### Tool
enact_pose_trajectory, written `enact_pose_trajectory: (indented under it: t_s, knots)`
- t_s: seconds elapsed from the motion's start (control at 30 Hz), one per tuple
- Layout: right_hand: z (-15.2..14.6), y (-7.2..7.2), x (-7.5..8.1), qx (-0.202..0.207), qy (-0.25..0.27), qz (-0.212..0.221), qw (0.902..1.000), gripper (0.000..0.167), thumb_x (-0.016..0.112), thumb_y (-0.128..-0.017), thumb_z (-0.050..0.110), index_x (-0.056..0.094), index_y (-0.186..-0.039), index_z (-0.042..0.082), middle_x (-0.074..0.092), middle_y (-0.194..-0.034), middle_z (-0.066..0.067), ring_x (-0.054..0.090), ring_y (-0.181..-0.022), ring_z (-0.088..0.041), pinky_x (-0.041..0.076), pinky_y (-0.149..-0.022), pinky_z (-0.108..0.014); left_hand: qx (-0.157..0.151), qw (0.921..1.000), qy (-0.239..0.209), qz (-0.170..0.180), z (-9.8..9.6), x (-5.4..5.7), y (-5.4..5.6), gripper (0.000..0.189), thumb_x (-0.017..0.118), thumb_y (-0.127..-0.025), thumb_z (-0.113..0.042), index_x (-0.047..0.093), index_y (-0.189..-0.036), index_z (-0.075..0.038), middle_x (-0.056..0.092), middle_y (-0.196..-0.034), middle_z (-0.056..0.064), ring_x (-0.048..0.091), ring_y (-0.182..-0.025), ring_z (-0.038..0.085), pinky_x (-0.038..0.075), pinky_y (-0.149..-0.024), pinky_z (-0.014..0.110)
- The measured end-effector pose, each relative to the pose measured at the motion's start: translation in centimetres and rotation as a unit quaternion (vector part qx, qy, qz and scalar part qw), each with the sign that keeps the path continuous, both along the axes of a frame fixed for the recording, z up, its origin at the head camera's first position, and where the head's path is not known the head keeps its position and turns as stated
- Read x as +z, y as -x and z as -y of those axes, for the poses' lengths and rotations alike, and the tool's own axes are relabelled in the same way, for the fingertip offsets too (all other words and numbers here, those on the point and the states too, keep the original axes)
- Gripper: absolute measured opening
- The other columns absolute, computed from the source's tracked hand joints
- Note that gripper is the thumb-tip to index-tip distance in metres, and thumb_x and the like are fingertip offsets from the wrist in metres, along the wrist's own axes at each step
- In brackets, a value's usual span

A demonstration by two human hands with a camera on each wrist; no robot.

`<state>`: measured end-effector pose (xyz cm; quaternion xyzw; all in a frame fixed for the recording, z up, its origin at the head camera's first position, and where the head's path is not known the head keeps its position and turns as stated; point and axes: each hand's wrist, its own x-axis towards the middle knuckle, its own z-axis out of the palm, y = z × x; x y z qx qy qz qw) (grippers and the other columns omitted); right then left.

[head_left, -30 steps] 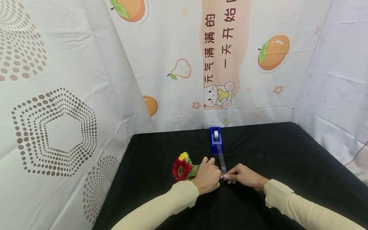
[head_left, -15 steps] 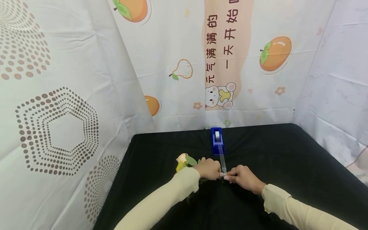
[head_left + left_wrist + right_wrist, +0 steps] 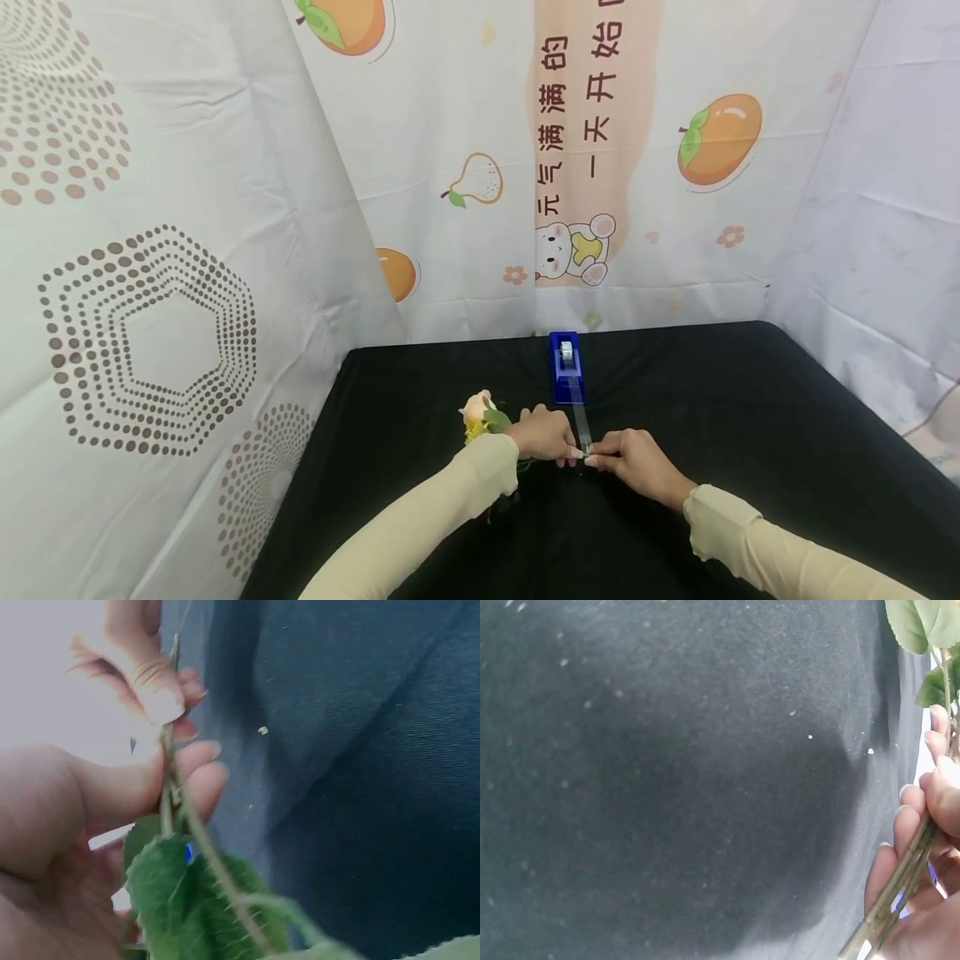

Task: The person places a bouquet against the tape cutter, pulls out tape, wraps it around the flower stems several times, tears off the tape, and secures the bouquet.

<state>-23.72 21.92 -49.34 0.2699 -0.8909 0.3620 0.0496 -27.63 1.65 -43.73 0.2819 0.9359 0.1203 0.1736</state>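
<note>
My left hand pinches a bunch of flower stems between thumb and fingers. A peach rose and a yellow bloom stick out to its left, with green leaves under the stems. Close beside it, my right hand pinches the same stems nearer their cut ends, which run across its palm in the right wrist view. A strip of clear tape stretches from the blue tape dispenser down to the stems, where both hands' fingertips meet.
A black cloth covers the table. White printed curtains stand behind it and along both sides. Small pale specks lie on the cloth near the hands.
The bunch has turned about its stems: the red flower that faced up is out of sight, and the peach rose shows instead. My left hand has rolled with it; the dispenser stays put.
</note>
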Motion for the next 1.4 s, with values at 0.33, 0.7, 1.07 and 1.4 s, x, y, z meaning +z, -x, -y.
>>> enact_pose_trajectory:
  t_s: [0.33,0.7,1.07,1.4]
  knots:
    - [-0.3,0.1,0.1,-0.003,0.015,0.037,0.9992,0.014,0.075,-0.094,0.021,0.083,-0.103,0.013,0.068,-0.079,0.013,0.056,-0.067,-0.003,0.05,-0.061,-0.026,-0.051,0.9764,0.031,-0.208,-0.2,-1.6,-1.2,0.017,0.072,-0.095,-0.038,0.082,-0.085,-0.03,0.066,-0.077,-0.02,0.039,-0.083,0.012,0.028,-0.075,0.03]
    - [-0.8,0.8,0.7,0.022,0.011,0.117,0.9928,0.021,0.07,-0.098,0.023,0.08,-0.109,0.008,0.072,-0.094,0.004,0.061,-0.077,-0.011,0.051,-0.068,-0.028,-0.099,0.9214,0.032,-0.374,0.4,-2.9,-2.0,0.01,0.079,-0.087,-0.033,0.079,-0.078,-0.029,0.067,-0.072,-0.014,0.035,-0.082,0.014,0.024,-0.072,0.031]
    - [-0.6,1.3,1.6,0.029,0.028,0.24,0.97,0.034,0.057,-0.106,0.031,0.079,-0.102,0.005,0.073,-0.093,-0.005,0.065,-0.086,-0.025,0.051,-0.08,-0.042,-0.131,0.8618,0.082,-0.483,1.0,-4.1,-2.2,0.011,0.073,-0.089,-0.035,0.081,-0.091,-0.028,0.072,-0.09,-0.012,0.042,-0.094,0.016,0.032,-0.08,0.035]
    - [-0.4,1.4,1.5,0.005,0.082,0.238,0.9678,0.025,0.067,-0.101,0.024,0.078,-0.094,0.003,0.065,-0.084,-0.007,0.055,-0.074,-0.025,0.043,-0.063,-0.029,-0.161,0.8135,0.104,-0.549,1.1,-4.7,-1.9,0.025,0.057,-0.103,-0.03,0.081,-0.097,-0.024,0.072,-0.093,-0.012,0.044,-0.098,0.018,0.033,-0.082,0.036]
